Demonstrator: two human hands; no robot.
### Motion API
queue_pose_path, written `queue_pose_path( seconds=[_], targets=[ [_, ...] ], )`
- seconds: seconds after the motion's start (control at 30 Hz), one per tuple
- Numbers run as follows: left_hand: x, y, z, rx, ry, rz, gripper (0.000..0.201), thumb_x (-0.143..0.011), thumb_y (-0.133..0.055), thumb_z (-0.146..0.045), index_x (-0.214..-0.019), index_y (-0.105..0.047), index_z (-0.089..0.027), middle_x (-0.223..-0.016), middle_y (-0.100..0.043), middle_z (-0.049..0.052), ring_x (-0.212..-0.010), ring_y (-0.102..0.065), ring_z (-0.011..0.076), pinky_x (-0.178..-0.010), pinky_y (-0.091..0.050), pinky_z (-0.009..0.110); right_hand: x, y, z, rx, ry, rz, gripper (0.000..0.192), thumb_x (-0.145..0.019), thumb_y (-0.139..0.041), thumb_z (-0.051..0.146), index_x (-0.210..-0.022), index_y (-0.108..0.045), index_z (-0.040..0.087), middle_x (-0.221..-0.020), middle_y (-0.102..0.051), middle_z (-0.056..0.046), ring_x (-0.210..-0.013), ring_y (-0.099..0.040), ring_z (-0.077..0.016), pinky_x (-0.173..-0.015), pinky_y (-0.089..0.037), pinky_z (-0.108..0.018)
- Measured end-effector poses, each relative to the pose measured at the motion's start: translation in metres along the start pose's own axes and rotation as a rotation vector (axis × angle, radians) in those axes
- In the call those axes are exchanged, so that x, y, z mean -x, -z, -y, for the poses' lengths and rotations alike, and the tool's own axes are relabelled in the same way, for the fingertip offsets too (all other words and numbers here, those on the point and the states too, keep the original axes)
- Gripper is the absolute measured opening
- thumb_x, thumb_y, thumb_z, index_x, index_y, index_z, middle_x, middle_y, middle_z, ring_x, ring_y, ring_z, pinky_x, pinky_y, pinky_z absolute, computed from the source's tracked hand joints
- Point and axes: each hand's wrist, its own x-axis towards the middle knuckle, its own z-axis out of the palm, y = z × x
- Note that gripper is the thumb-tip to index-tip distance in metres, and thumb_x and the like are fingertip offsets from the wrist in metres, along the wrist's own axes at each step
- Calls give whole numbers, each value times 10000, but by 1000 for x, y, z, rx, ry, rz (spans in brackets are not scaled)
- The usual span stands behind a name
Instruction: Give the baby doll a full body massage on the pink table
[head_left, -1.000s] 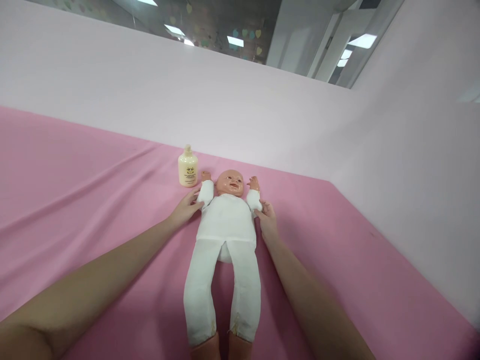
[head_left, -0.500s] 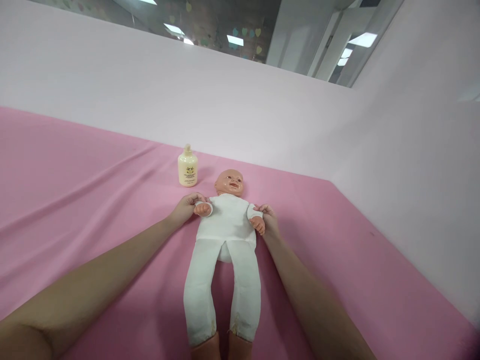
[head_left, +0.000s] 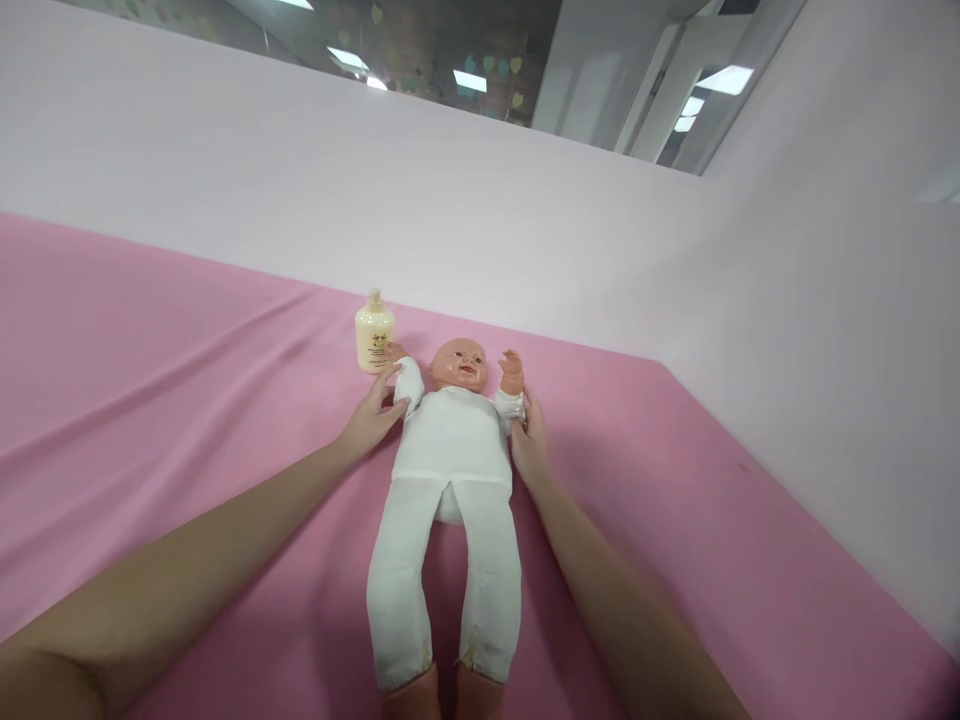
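A baby doll (head_left: 452, 450) in a white suit lies on its back on the pink cloth (head_left: 187, 400), head away from me. My left hand (head_left: 373, 418) grips the doll's arm on the left, in its white sleeve, which points up beside the head. My right hand (head_left: 529, 446) holds the doll's other arm at the sleeve, its small hand raised by the head. A cream lotion bottle (head_left: 374, 333) stands just beyond my left hand, close to the doll's raised hand.
A pale pink wall (head_left: 450, 200) rises behind the cloth and turns along the right side. Wrinkles run across the cloth at the left. Ceiling lights show above the wall.
Half a second ago I held both of the doll's arms folded down toward its chest; both arms are now swung back up beside its head, as one second ago.
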Motion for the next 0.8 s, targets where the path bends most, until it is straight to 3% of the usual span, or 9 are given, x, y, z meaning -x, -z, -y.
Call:
queue_pose_path(
  seconds=[0.1,0.2,0.43,0.67,0.8],
  targets=[
    [0,0,2,-4,9,-3,754,-856,-610,-449,-1526,-336,-239,-1049,-703,51,-961,-663,231,-968,-482,430,1,0,4,148,61,40,559,-887,-486,289,-1446,-498,298,-1508,-524,-30,-1463,-399,-201,-1260,-273,-454],
    [-1,-1,5,24,16,9,745,-862,-607,-460,-1520,-349,-226,-1052,-708,61,-986,-662,234,-985,-475,431,2,1,5,232,86,47,600,-915,-466,308,-1513,-429,293,-1574,-442,-43,-1491,-355,-208,-1269,-246,-464],
    [-1,-1,4,-18,66,10,735,-863,-598,-511,-1508,-408,-215,-920,-707,33,-886,-661,241,-948,-480,434,1,3,1,232,102,4,520,-959,-466,369,-1475,-492,305,-1449,-564,-61,-1380,-488,-250,-1198,-355,-466],
    [-5,0,7,-228,113,-18,643,-888,-520,-511,-1446,-509,-192,-1234,-692,104,-1145,-633,304,-1067,-431,454,-2,5,-8,311,-103,45,611,-912,-489,359,-1509,-476,232,-1566,-482,-67,-1460,-432,-261,-1238,-317,-483],
    [-5,1,6,-251,135,-1,650,-893,-499,-493,-1468,-481,-191,-1305,-667,109,-1204,-616,313,-1099,-412,467,-1,7,-8,341,-109,76,637,-918,-451,379,-1541,-430,248,-1589,-450,-28,-1484,-412,-236,-1252,-311,-463]
  ],
)
